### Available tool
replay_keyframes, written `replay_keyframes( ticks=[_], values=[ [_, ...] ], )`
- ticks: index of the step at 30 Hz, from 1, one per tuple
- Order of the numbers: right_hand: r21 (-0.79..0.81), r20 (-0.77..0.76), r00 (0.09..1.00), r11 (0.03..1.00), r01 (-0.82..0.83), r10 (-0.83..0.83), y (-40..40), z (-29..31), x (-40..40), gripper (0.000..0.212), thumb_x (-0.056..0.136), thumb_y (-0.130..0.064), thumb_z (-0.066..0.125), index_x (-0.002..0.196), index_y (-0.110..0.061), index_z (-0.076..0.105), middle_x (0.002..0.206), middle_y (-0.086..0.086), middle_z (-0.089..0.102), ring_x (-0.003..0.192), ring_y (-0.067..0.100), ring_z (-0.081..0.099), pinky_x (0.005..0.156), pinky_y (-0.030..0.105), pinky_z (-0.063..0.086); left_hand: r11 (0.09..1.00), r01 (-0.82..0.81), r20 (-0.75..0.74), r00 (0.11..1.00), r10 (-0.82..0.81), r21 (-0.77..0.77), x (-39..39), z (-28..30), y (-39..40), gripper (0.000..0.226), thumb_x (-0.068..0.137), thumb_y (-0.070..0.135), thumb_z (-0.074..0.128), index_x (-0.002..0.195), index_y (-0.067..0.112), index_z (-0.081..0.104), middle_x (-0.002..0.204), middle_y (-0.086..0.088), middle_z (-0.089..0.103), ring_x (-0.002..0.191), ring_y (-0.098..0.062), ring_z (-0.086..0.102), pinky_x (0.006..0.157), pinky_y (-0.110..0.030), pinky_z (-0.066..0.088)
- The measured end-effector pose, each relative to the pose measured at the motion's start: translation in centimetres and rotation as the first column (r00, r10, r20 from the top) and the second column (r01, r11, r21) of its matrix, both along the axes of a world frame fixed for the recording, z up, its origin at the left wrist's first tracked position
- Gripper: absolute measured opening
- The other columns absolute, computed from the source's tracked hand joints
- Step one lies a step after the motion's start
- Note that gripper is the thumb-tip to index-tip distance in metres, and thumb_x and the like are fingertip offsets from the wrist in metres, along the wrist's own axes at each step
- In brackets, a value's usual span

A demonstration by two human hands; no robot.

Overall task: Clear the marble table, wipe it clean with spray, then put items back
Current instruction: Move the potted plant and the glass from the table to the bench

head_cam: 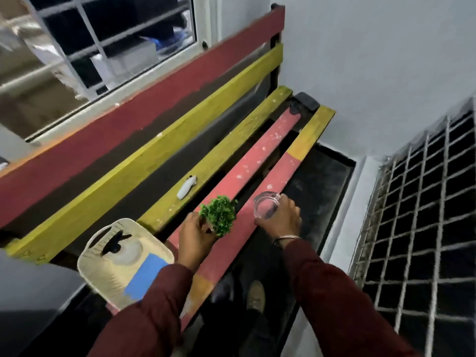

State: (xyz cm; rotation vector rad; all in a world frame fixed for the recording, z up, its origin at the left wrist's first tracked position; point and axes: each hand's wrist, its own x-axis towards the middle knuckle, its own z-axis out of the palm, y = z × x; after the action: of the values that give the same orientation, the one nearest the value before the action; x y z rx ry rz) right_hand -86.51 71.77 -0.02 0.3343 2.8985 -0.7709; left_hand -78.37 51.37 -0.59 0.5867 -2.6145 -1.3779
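Note:
My left hand [195,234] grips the pot of a small green plant [219,215] over the red slat of a wooden bench [257,161]. The pot itself is mostly hidden by my fingers. My right hand [282,219] holds a clear drinking glass [266,204] upright at the front red slat. A cream woven tray [108,271] sits on the bench's near end, carrying a black object [113,243] and a blue cloth [145,276]. The marble table is out of view.
A small white object [186,187] lies on the yellow slat. Behind the bench is a barred window [103,45]. A metal grille [425,220] stands at the right, a white wall beyond. Dark floor and my shoe [256,296] lie below.

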Motion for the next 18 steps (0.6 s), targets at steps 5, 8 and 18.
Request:
replay_keyframes(
  ticks=[5,8,18],
  values=[
    [-0.010,0.060,0.994,0.996,-0.086,0.087,3.9,-7.3,-9.5,0.101,0.045,-0.048,0.083,0.131,-0.017,0.040,0.129,0.006,0.047,0.118,0.032,0.043,0.097,0.048,0.041,0.997,0.008,0.098,0.995,-0.016,0.078,-8.3,-8.0,4.5,0.027,0.069,0.022,0.091,0.089,0.012,0.075,0.085,-0.004,0.071,0.080,-0.023,0.068,0.068,-0.033,0.050],
    [0.006,0.065,0.990,0.992,-0.125,0.124,5.3,-11.8,-13.5,0.098,0.043,-0.048,0.082,0.128,-0.018,0.043,0.125,0.005,0.049,0.114,0.032,0.045,0.093,0.046,0.044,0.991,-0.020,0.177,0.984,-0.004,0.132,-12.5,-14.6,6.0,0.040,0.065,0.034,0.089,0.099,0.017,0.077,0.095,-0.002,0.075,0.087,-0.019,0.073,0.078,-0.039,0.059],
    [0.079,0.158,0.954,0.960,-0.269,0.254,7.7,-24.6,-21.9,0.106,0.049,-0.043,0.085,0.138,-0.013,0.035,0.131,0.007,0.045,0.118,0.033,0.042,0.094,0.045,0.040,0.982,-0.035,0.220,0.975,-0.008,0.187,-19.0,-26.0,10.9,0.041,0.069,0.028,0.087,0.107,0.016,0.075,0.102,0.003,0.077,0.097,-0.013,0.072,0.086,-0.030,0.056]
  ],
)
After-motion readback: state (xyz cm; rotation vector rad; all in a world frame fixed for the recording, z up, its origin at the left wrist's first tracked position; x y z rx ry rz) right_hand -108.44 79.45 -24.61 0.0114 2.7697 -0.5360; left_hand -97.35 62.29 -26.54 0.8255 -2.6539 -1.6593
